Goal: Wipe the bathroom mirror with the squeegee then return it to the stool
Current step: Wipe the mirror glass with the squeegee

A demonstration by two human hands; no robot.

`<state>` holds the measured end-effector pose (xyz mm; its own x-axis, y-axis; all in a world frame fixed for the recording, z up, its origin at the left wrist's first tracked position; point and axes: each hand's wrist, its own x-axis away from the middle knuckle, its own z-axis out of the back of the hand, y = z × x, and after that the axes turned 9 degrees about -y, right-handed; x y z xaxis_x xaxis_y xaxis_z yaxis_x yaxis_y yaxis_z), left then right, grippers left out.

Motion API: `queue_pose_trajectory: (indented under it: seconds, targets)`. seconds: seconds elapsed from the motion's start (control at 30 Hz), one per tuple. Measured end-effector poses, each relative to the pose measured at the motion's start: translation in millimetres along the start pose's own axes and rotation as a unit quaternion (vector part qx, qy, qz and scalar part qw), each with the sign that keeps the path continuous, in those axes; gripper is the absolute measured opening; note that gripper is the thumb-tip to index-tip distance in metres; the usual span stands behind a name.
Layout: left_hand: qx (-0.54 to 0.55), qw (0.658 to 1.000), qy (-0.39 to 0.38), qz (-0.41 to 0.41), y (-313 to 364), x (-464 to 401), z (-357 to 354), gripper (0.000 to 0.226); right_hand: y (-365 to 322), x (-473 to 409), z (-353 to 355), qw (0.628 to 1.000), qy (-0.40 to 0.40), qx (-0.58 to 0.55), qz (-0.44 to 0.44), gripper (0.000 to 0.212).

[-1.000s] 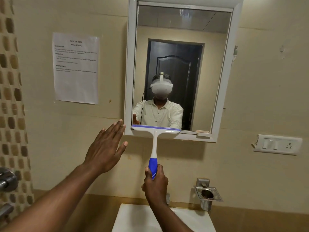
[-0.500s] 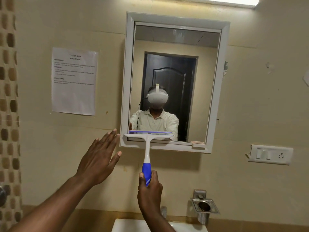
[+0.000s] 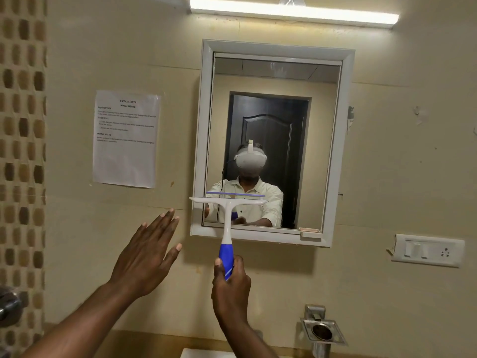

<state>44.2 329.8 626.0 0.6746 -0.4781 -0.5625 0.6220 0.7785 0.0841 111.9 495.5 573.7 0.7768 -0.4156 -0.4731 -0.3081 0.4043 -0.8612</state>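
A white-framed bathroom mirror (image 3: 273, 104) hangs on the beige wall. My right hand (image 3: 231, 288) grips the blue handle of a white squeegee (image 3: 227, 218), held upright. Its blade lies across the lower left part of the glass, overhanging the frame's left side. My left hand (image 3: 147, 257) is flat and open, fingers spread, raised before the wall just left of the mirror's bottom corner. The stool is not in view.
A printed paper sheet (image 3: 126, 139) is taped to the wall left of the mirror. A switch plate (image 3: 427, 250) sits at right, a metal holder (image 3: 322, 332) below it. A tube light (image 3: 294, 12) is above. The white sink edge (image 3: 204, 353) shows at the bottom.
The view has tilted upward, so the mirror sits lower in the frame. The squeegee blade has risen from the bottom frame edge onto the lower glass. My left hand stays open beside it.
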Motion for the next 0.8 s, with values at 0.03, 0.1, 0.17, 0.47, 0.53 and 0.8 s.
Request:
queue_pose_trajectory:
  seconds: [0.03,0.1,0.17,0.47,0.53,0.8]
  targets:
    - [0.002,1.0,0.001,0.0,0,1,1,0.07,-1,0,0,1.0,0.001,-0.005,0.003,0.014]
    - [0.003,1.0,0.003,-0.001,1,2,2,0.07,-2,-1,1,1.0,0.004,-0.01,0.008,0.015]
    - [-0.004,1.0,0.003,-0.001,1,2,4,0.069,-7,-5,3,1.0,0.016,-0.008,0.021,0.016]
    - [-0.013,1.0,0.016,0.013,0,5,16,0.069,-83,-79,65,0.97,0.092,0.122,0.19,0.021]
    - [-0.024,0.999,0.017,0.017,0,6,19,0.068,-104,-99,86,0.954,0.101,0.176,0.223,0.03]
    - [-0.019,0.999,0.029,0.02,2,3,26,0.071,-169,-145,132,0.942,0.116,0.193,0.248,0.034]
